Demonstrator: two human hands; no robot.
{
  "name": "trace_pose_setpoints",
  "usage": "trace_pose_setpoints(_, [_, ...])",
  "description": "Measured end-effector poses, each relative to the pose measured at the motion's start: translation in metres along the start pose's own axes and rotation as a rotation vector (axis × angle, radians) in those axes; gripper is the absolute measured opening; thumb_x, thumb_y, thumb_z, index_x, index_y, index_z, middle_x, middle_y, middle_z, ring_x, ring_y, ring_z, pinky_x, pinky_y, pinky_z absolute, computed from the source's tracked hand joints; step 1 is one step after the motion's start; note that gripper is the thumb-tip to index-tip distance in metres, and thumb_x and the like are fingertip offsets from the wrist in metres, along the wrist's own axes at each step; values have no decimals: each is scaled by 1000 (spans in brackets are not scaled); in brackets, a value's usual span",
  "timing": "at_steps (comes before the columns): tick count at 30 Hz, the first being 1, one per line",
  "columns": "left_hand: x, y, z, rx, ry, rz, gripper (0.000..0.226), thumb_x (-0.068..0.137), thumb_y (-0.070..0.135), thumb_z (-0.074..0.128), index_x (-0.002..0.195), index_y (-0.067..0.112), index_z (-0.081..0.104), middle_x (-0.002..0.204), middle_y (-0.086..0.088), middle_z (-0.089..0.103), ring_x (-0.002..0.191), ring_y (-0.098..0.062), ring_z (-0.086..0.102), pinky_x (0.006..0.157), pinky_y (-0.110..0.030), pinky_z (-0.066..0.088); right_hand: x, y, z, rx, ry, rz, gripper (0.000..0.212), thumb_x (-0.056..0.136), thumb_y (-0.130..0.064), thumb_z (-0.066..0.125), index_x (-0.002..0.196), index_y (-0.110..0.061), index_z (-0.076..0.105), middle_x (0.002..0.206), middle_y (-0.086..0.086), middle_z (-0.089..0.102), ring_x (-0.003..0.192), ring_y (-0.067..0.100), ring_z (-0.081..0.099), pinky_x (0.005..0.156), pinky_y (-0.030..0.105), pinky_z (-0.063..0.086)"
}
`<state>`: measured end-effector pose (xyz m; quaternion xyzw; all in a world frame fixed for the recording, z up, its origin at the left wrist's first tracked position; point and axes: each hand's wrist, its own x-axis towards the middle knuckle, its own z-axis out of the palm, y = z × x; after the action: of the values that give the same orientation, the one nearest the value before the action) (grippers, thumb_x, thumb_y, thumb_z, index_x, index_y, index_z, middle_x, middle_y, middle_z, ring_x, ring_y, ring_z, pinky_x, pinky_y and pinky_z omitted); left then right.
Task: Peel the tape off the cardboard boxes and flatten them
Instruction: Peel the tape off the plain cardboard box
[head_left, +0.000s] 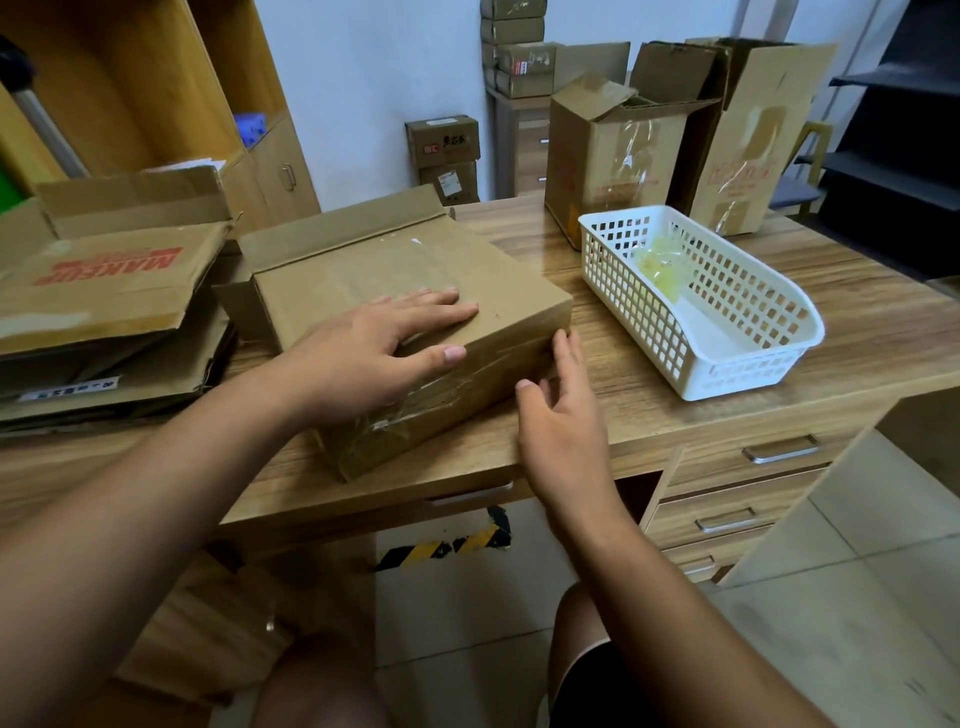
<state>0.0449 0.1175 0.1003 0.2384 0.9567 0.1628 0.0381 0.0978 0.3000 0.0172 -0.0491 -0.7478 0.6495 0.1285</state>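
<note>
Wood-grain desk (675, 415) runs across the view, with drawers under its right end. On it, close to the front edge, a flat cardboard box (395, 260) lies directly under the left hand (374, 348), which rests palm-down on the lid, fingers straight and slightly spread and the thumb along the near top edge. The right hand (563, 415) is just beside the box's near right corner, fingers straight and loosely together with the tips touching that corner and the thumb apart; it grips nothing. Clear tape (415, 410) crosses the box's near side, between the two hands. The box lies skewed to the desk edge, its long near side rising from the left toward the right hand, its loose flaps (343, 223) at the far end beyond the left hand. Right of the right hand, a white plastic basket (649, 322) holds crumpled tape scraps (662, 265). Left of the left hand lies a stack of flattened cardboard (104, 291). Beyond the basket stand two upright open cartons (608, 156).
</note>
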Motion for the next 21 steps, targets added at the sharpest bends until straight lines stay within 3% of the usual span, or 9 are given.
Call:
trace_pose_setpoints(3, [0,1,0,-2,-7,-2,54,91,68,38,145,64,27,153,39,16,142,8,12,116,-38,19,-4,1,1,14,-10,1,64,103,-13,47,161,-24,22,168,-18,8,116,-41,20,108,6,29])
trace_pose_setpoints(5, [0,2,-1,-1,-8,1,56,90,69,37,145,63,27,154,38,16,141,8,13,116,-39,19,-5,2,3,16,-2,14,61,103,-12,47,159,-23,26,167,-18,10,104,-45,22,95,-4,28])
trace_pose_setpoints(8, [0,2,-1,8,-1,4,55,91,68,38,145,62,28,155,37,18,136,11,13,114,-36,20,-14,1,8,-26,-26,1,59,103,-13,48,158,-20,30,167,-19,8,127,-31,19,109,2,22])
trace_pose_setpoints(10, [0,1,0,8,4,7,55,91,68,39,145,63,28,155,37,17,139,10,13,115,-36,20,-21,-1,12,-60,-50,-13,58,103,-12,48,158,-17,29,167,-17,6,130,-26,12,103,-6,15])
trace_pose_setpoints(13, [0,0,0,7,11,10,56,89,71,37,144,64,28,156,36,17,147,2,15,117,-38,20,-29,-2,16,-85,-75,-31,56,104,-11,46,158,-17,30,168,-15,6,121,-37,8,91,-14,11])
trace_pose_setpoints(15, [0,0,0,10,10,5,56,89,71,37,144,64,28,156,37,17,148,1,15,118,-39,20,-33,-3,17,-81,-84,-55,53,105,-11,46,157,-16,35,167,-16,8,123,-38,10,92,-14,12])
trace_pose_setpoints(18, [0,1,0,13,17,9,56,89,71,38,144,64,29,155,37,18,147,2,15,117,-38,20,-37,-1,18,-85,-62,-109,45,104,-8,46,148,-15,49,164,-15,17,140,-15,23,98,-9,19])
trace_pose_setpoints(21, [0,0,0,3,24,16,54,91,68,40,144,63,30,155,37,19,146,5,16,116,-34,19,-36,2,18,-63,-47,-143,38,103,-7,47,138,-15,59,158,-15,26,139,-8,32,109,3,29])
